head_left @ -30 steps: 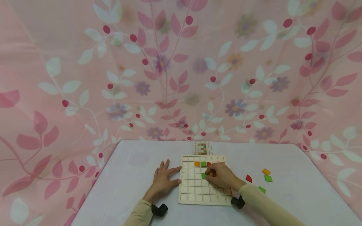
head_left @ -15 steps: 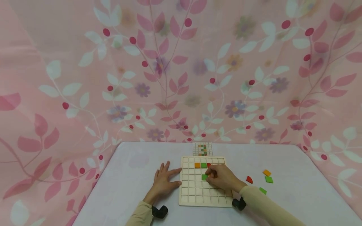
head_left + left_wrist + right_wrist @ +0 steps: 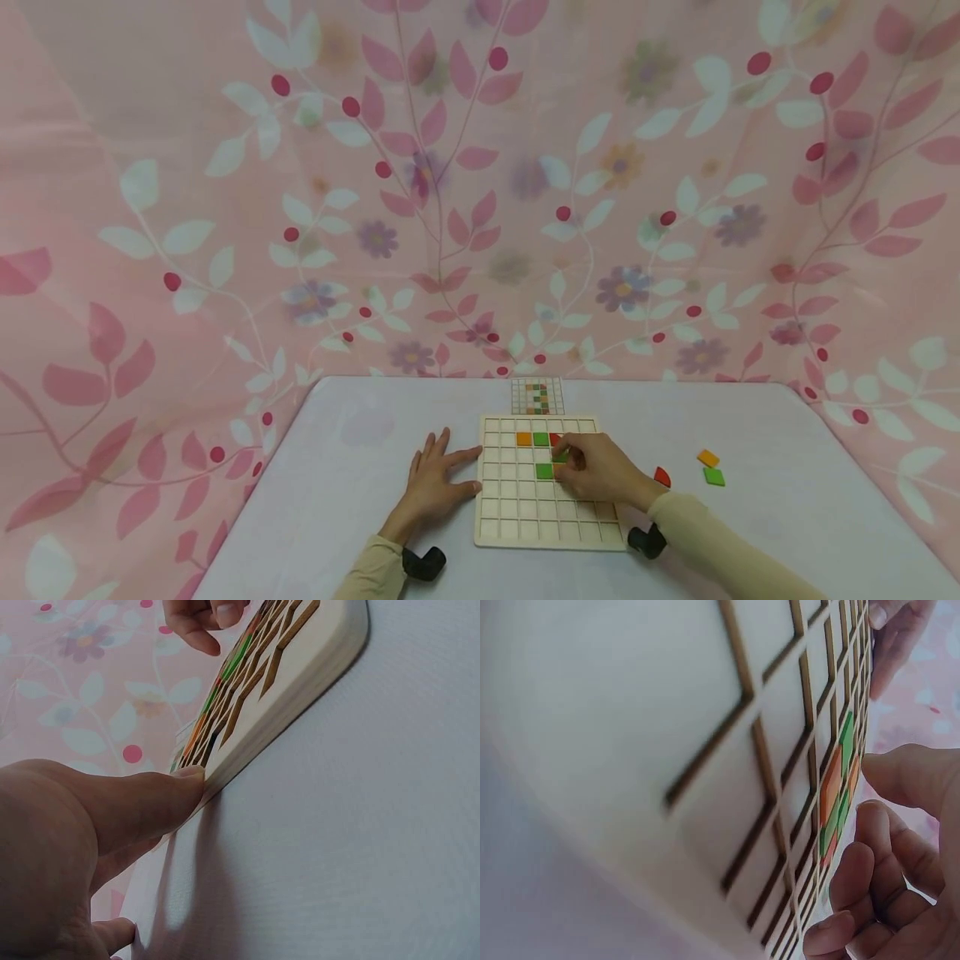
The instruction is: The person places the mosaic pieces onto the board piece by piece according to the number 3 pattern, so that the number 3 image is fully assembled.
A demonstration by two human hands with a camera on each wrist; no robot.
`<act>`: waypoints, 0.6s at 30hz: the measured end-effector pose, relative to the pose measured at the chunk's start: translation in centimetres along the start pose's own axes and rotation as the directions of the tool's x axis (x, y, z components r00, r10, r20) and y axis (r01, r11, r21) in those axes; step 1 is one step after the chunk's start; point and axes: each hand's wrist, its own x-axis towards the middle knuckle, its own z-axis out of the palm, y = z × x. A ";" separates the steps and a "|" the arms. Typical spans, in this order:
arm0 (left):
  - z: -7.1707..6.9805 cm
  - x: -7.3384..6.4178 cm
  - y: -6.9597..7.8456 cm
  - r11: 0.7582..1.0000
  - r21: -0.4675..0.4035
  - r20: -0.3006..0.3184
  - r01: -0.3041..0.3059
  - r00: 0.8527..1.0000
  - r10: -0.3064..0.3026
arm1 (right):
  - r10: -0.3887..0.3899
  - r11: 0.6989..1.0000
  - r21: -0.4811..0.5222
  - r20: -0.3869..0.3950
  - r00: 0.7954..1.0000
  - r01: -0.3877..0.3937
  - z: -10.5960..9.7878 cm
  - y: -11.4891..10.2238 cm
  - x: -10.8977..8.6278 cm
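A cream grid board (image 3: 510, 507) lies on the table with coloured tiles in its cells. Along one upper row are an orange tile (image 3: 523, 439), a green tile (image 3: 541, 439) and a red tile (image 3: 555, 438); lower is another green tile (image 3: 543, 472). My left hand (image 3: 435, 483) spreads its fingers beside the board, thumb tip (image 3: 189, 776) against its left edge. Over the board's right half is my right hand (image 3: 596, 468), fingers bent near the tiles. In the right wrist view, its thumb and fingertips stand apart, nothing visible between them, near an orange tile (image 3: 829, 784).
A small printed pattern card (image 3: 537, 396) lies behind the board. Right of the board are a loose orange tile (image 3: 708, 458), a green tile (image 3: 714, 477) and a red quarter-round tile (image 3: 662, 477). A floral curtain (image 3: 480, 208) hangs behind the table.
My right hand has shifted slightly right, baring more of the lower green tile and a green patch by its fingertips. Its sleeve now covers one loose green tile. The left hand stays put.
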 end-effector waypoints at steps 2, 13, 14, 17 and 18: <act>0.0 -0.1 0.0 1.000 0.002 -0.001 0.002 1.000 -0.002 | 0.015 1.000 -0.005 -0.004 1.000 -0.015 -0.6 0.3 -0.3; -0.2 -0.1 0.3 1.000 0.001 0.013 0.013 1.000 -0.013 | 0.111 0.990 -0.078 -0.065 0.992 -0.116 -3.5 2.5 -2.8; -0.2 -0.1 0.3 1.000 0.000 0.014 0.015 1.000 -0.015 | 0.122 0.987 -0.092 -0.079 0.989 -0.130 -3.9 2.8 -3.1; -0.2 -0.1 0.2 1.000 -0.003 0.010 0.012 1.000 -0.012 | 0.154 0.974 -0.146 -0.119 0.981 -0.170 -4.8 3.6 -4.1; -0.1 -0.1 0.2 1.000 -0.002 0.009 0.013 1.000 -0.013 | 0.152 0.971 -0.164 -0.128 0.980 -0.172 -5.2 3.9 -4.5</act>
